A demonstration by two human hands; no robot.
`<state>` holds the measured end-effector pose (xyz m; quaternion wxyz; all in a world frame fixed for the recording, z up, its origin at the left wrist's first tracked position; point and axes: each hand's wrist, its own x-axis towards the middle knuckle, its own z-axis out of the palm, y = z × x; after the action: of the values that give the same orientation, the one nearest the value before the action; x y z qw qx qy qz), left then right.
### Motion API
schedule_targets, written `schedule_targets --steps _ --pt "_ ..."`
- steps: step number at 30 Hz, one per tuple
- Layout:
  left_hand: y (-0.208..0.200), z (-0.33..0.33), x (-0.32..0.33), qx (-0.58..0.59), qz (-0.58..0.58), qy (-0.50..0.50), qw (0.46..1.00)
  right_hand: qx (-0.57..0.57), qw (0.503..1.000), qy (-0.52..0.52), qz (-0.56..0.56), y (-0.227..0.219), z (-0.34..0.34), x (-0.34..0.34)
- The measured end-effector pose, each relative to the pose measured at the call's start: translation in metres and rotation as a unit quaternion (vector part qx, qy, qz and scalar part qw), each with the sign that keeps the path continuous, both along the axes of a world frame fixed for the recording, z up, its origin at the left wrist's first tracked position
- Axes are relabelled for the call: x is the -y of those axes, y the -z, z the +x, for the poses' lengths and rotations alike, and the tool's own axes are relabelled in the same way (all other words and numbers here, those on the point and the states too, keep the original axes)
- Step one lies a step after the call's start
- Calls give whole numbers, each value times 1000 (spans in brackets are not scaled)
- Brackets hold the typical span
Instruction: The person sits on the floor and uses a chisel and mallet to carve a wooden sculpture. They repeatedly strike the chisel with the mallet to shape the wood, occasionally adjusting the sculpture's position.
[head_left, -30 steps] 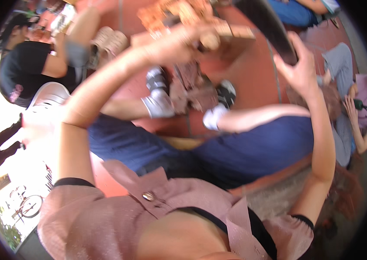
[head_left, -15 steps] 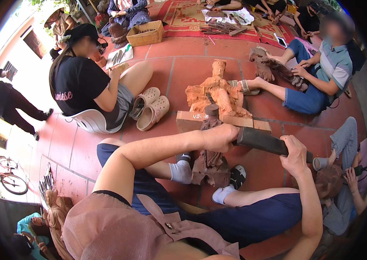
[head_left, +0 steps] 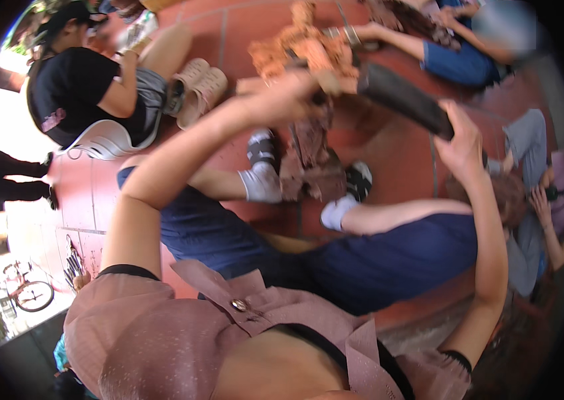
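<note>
My right hand (head_left: 461,139) is closed round the lower end of a thick dark bar (head_left: 402,97), which slants up to the left. My left hand (head_left: 289,99) is curled and blurred over the upper part of a dark brown carved figure (head_left: 312,143). What its fingers hold, if anything, I cannot make out. The carving stands upright on its block base (head_left: 312,180) between my feet. Just beyond it is a larger orange-brown carved figure (head_left: 319,50), partly hidden by my left hand.
At the left a person in black (head_left: 75,83) sits on a white stool (head_left: 115,139), beside pale clogs (head_left: 202,97). Another person's bare leg (head_left: 395,43) stretches in from the upper right. Someone in striped trousers (head_left: 527,147) sits close on my right. Red tiles (head_left: 389,143) cover the floor.
My left hand has moved away from the bar's upper end, to the left, over the carving. The bar stays in my right hand, tilted more steeply. The whole view has shifted toward my body.
</note>
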<state>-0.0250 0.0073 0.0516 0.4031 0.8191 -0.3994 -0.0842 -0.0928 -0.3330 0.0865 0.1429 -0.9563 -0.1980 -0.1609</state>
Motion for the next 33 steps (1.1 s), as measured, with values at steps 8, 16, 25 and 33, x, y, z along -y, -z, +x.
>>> schedule_targets --steps 8,16,25,33 --pt "-12 19 20 55 -100 101 988 4 998 37 56 -6 -2 0" --pt "-1 15 28 -51 -28 86 995 -1 998 33 60 -3 -4 5" --pt "-2 -8 22 6 -6 102 995 -27 996 -30 74 -1 -1 -6" --pt "-20 -6 33 20 -104 111 988 3 998 -57 19 -17 -4 -13"
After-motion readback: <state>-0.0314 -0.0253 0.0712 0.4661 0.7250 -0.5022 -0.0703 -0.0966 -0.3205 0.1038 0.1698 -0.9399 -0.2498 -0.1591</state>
